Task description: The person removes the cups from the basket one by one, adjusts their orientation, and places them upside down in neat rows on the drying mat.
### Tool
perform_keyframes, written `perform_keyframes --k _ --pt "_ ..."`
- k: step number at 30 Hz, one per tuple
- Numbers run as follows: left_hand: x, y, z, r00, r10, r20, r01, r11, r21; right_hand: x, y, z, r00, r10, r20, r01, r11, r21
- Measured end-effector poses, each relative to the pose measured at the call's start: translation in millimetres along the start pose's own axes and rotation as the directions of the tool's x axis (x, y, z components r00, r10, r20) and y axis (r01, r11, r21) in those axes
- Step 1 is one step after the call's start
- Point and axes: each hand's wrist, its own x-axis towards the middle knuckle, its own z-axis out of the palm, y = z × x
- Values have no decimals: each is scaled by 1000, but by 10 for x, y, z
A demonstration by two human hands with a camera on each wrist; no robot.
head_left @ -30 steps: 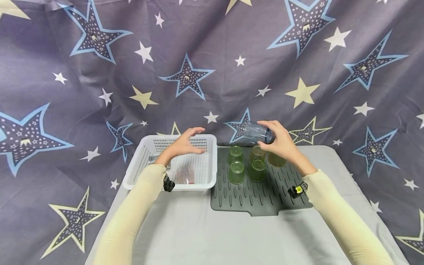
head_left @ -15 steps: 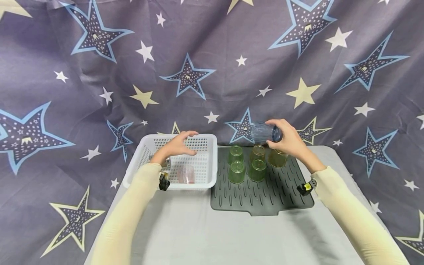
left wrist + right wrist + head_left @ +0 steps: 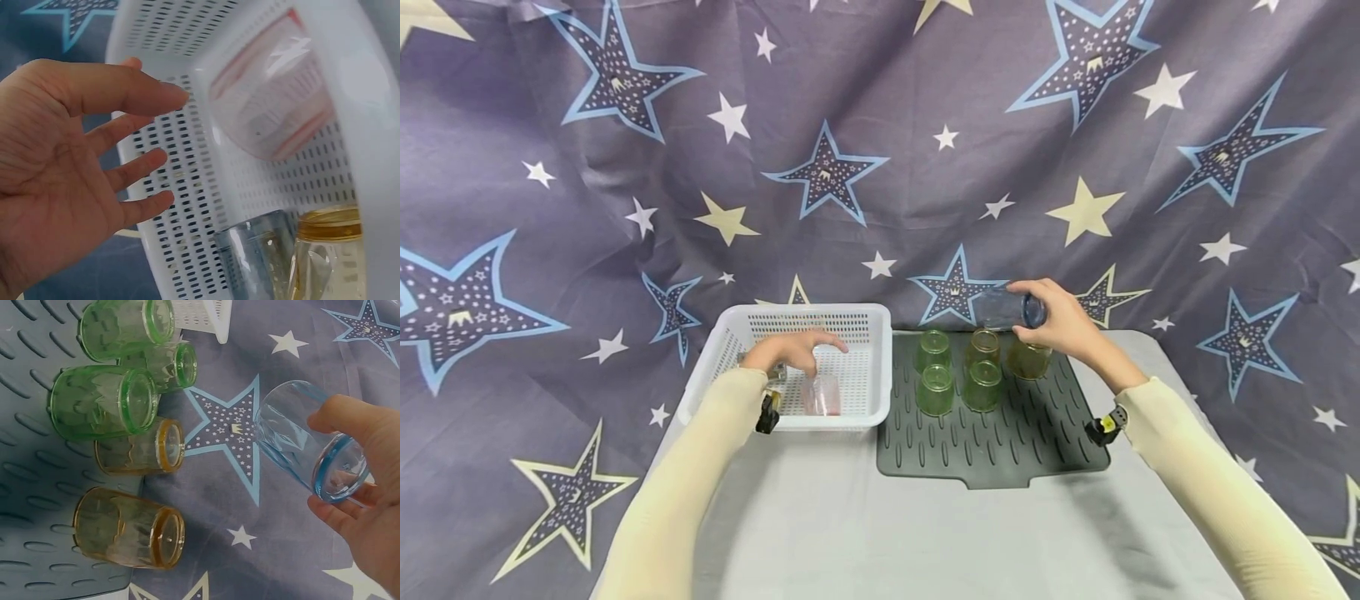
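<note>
My right hand [image 3: 1063, 321] grips a clear blue glass [image 3: 290, 425] near its thick base. The glass is tilted on its side above the back of the drying mat [image 3: 925, 454], its mouth towards the left. Over the white basket [image 3: 884, 392], my left hand [image 3: 790, 350] hovers with fingers apart and loosely bent, holding nothing. Below it in the basket lies a pinkish clear glass [image 3: 275, 94]. A bluish glass [image 3: 256, 250] and an amber glass [image 3: 328, 256] are beside each other there, partly cut off in the left wrist view.
Three green glasses, one at the front left [image 3: 936, 390], stand upside down on the mat. Two amber glasses, one at the right [image 3: 1028, 360], stand upside down near them. A star-printed curtain [image 3: 880, 167] hangs behind the pale tabletop [image 3: 880, 533].
My right hand has moved to the right with the blue glass, uncovering more of the right amber glass. My left hand has shifted left and down over the basket, its fingers pointing lower.
</note>
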Motion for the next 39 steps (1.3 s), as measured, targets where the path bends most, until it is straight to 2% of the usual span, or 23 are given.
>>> perform_keyframes --k 5,9,16,30,37,39 --pt "39 -6 69 994 -71 78 69 997 33 -38 64 3 1000 6 21 -6 1000 -2" --pt "65 -22 117 990 -99 97 93 994 60 -61 102 -13 998 37 56 -37 999 -3" --pt "88 -72 192 980 -161 120 158 987 39 -56 157 -39 992 57 115 -55 998 -16" --pt "152 -154 246 982 -141 123 129 987 98 -21 222 -89 969 79 234 -61 994 -86" --pt "166 -155 271 975 -116 192 110 993 40 -53 232 -121 956 103 274 -74 991 -114" --pt "166 -146 281 974 -120 194 115 993 36 -58 246 -123 956 101 274 -70 990 -122"
